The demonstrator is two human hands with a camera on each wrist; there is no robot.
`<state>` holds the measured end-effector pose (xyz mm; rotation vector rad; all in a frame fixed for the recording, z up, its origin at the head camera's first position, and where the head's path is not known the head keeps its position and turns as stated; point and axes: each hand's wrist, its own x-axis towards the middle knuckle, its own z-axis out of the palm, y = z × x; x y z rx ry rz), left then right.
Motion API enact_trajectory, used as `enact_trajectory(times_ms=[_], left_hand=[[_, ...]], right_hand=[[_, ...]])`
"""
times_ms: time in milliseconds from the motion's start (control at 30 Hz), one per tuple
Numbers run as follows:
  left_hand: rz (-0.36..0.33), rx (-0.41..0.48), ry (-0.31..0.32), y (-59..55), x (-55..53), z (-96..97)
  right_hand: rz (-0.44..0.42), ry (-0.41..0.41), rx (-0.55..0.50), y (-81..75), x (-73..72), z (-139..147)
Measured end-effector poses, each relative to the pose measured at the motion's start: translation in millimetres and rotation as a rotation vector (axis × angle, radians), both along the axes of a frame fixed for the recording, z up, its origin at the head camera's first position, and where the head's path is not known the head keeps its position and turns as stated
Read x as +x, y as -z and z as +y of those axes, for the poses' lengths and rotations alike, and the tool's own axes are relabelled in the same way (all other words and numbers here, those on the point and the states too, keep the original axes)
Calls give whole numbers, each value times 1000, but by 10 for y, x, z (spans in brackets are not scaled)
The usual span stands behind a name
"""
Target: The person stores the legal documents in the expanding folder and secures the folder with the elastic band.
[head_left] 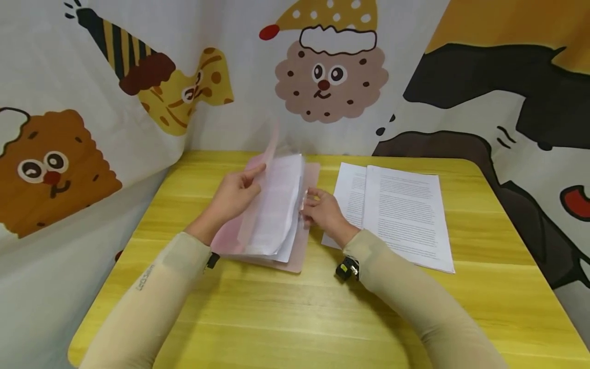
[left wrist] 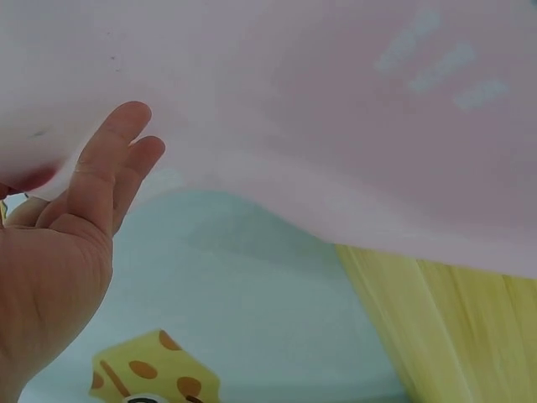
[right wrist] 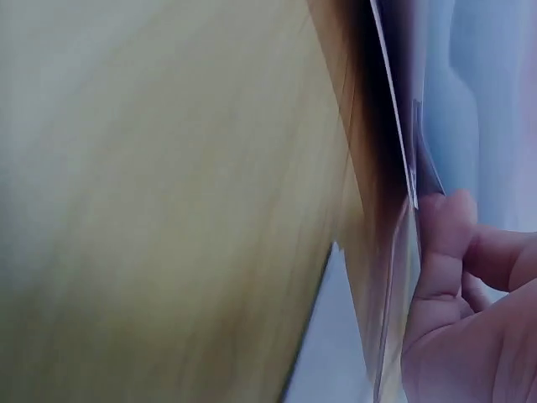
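A pink folder (head_left: 313,177) with clear plastic sleeves lies partly open on the table, white printed sheets (head_left: 281,192) inside it. My left hand (head_left: 235,195) holds its raised translucent cover by the left side. From below, the left wrist view shows the pink cover (left wrist: 319,109) arching above the left hand (left wrist: 75,201), two fingertips against it. At the folder's right side, my right hand (head_left: 324,210) pinches the edge of a clear sleeve. Close up, the right hand (right wrist: 470,311) has thumb and finger together at that thin edge; which layers lie between them is hard to tell.
Right of the folder, two overlapping lots of printed paper (head_left: 405,218) lie on the yellow wood-grain table (head_left: 276,318). A white curtain (head_left: 249,66) with cartoon figures hangs behind the table's far edge. A small black device (head_left: 345,269) sits at the right wrist.
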<state>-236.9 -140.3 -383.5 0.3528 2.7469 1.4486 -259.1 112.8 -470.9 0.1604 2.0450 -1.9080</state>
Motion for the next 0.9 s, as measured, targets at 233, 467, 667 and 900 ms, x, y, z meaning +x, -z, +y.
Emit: enact_trajectory(times_ms=[233,467,667,900], left_hand=[[-24,20,-32,1,24,-45],[-17,28,7,31,-5,-5],[-24,9,6,50,-7,-9],[-17,-21,4,57,-7,-17]], right_hand=[[30,-74,142,-159,30,544],[108,111,507,-312,74,1774],[8,153,988,-259,165,2599],[-134,52,1151,-240,174,2886]])
